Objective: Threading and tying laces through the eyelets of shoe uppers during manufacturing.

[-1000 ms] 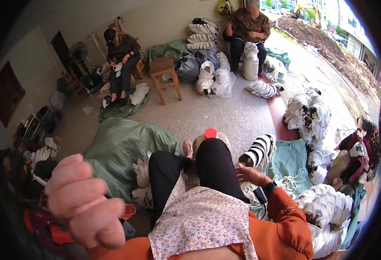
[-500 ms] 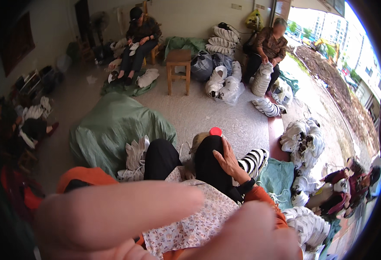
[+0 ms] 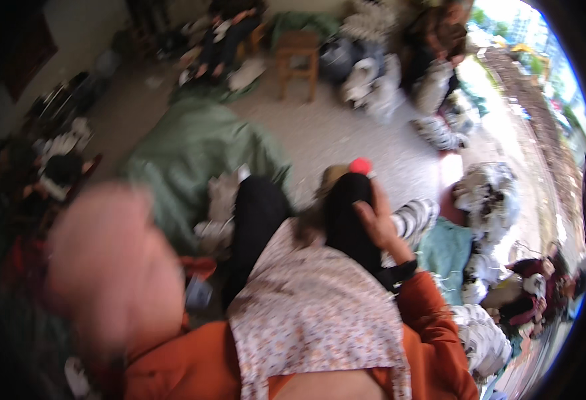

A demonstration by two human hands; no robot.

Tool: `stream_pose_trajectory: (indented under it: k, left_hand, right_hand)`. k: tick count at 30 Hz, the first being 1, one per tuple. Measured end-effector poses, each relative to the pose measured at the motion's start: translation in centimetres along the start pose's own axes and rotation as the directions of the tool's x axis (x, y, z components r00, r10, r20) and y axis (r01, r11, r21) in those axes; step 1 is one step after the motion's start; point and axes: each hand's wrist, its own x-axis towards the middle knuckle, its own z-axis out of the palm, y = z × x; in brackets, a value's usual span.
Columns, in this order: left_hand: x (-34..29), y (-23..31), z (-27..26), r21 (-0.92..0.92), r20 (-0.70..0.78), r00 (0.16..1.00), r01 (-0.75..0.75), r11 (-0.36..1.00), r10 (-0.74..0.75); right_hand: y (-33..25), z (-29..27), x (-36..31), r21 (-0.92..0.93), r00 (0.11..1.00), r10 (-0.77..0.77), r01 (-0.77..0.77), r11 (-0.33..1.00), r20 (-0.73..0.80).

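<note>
My left hand (image 3: 109, 267) is raised close in front at the left, smeared by motion. Its fingers cannot be made out, nor whether it holds anything. My right hand (image 3: 375, 223) rests on my black-trousered right knee (image 3: 347, 200), fingers stretched out and nothing in them. Just past that knee shows a red round lid (image 3: 361, 167), partly hidden, beside something tan (image 3: 333, 179). A floral apron (image 3: 313, 293) covers my lap over orange sleeves. To the right of my right hand lies a stack of white and dark shoe pieces (image 3: 416, 219).
A green sheet (image 3: 199, 153) covers a heap ahead left. White shoe pieces (image 3: 486, 200) are piled at the right near a teal sack (image 3: 445, 260). A wooden stool (image 3: 297, 60) stands farther off. Seated people (image 3: 229, 33) work at the back, left and right.
The large blurred fingers across the lower view have drawn back to the left as my left hand. The view has tilted down, showing more apron. My right hand stays on the knee.
</note>
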Motion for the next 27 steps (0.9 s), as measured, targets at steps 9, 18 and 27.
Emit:
stream_pose_trajectory:
  k: [9,18,27]
  left_hand:
    - [-35.1,-6.9,0.1,0.620,0.546,-0.154,0.736,0.273,-0.823]
    - [-50.1,1.7,-1.6,0.685,0.589,-0.624,0.723,-0.093,-0.513]
    - [-51.3,-0.8,8.0,0.488,0.581,-0.308,0.873,0.019,-0.753]
  right_hand:
    - [-1.7,0.2,0.1,-0.186,0.997,0.075,-0.070,0.980,0.015]
    - [-2.9,0.4,0.4,-0.254,0.989,0.142,-0.128,0.959,0.035]
    - [-3.1,0.6,0.9,-0.215,0.985,0.166,-0.152,0.965,0.049]
